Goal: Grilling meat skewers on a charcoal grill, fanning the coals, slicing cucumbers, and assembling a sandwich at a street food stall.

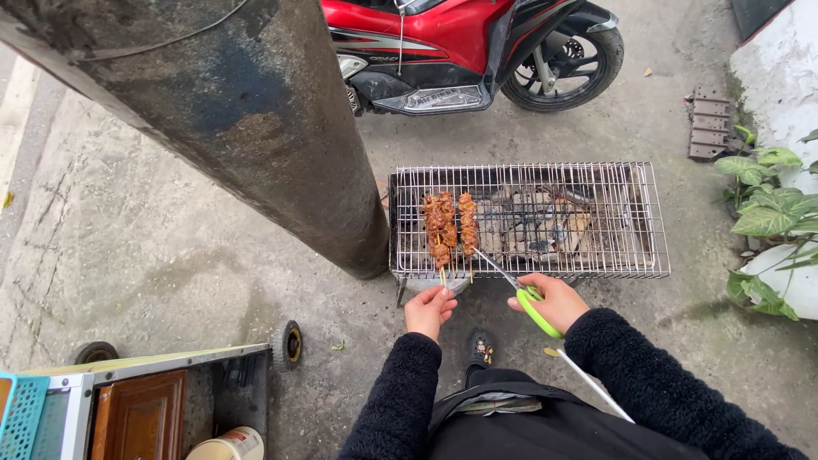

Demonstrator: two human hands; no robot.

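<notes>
Your left hand [429, 309] pinches the stick ends of the meat skewers [450, 225], which lie on the left part of the wire grill [613, 255]; your right hand [554, 300] is closed around the green handles of the scissors [535, 311], whose blades reach up to the lower end of the nearest skewer. The risk, as I judge it, is heat: your left fingers sit right at the grill's near edge above the charcoal [532, 223], and a small slip forward could burn them; a careless nudge from the blades could roll a skewer or push a piece of meat through the wires; your thick black sleeves also hang close to the frame and could singe.

The grill stands low on cracked, stained concrete outdoors; a thick dark pole [256, 119] rises just beside its left end; a red scooter [477, 47] is parked behind; leafy plants [771, 204] grow at the right; a wheeled cart [153, 392] stands at the lower left.
</notes>
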